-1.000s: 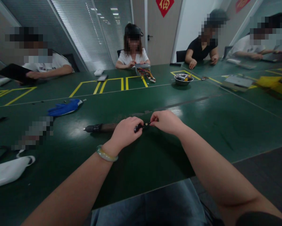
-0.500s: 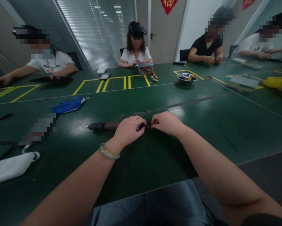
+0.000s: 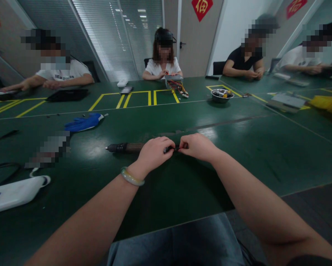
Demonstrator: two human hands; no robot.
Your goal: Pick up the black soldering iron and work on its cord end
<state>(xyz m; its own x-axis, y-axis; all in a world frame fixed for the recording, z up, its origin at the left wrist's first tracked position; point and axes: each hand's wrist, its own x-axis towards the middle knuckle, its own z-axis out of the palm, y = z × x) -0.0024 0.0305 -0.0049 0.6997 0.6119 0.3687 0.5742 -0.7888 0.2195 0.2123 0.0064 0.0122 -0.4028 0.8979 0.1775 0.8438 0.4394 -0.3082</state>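
An electric screwdriver (image 3: 131, 148) with a dark brown body and black nose lies along the green table, its metal tip pointing left. My left hand (image 3: 155, 154), with a pale bangle on the wrist, is closed around the tool's rear part. A small black end (image 3: 169, 149) shows between the thumb and fingers. Close beside it, my right hand (image 3: 198, 147) is closed in a pinch at the same rear end. What lies in its fingertips is dark and tiny, mostly hidden by the fingers.
To the left are a blue glove (image 3: 84, 122), a blurred-out phone-like item (image 3: 52, 147) and a white power bank (image 3: 16, 195) with a cable. Across the green table (image 3: 121, 125) sit several people, with a metal bowl (image 3: 222, 99) of parts and a wired grey box (image 3: 175, 78).
My view has shifted slightly, so the scene sits a little further right. Both hands stay at the screwdriver's rear end, fingertips slightly closer together.
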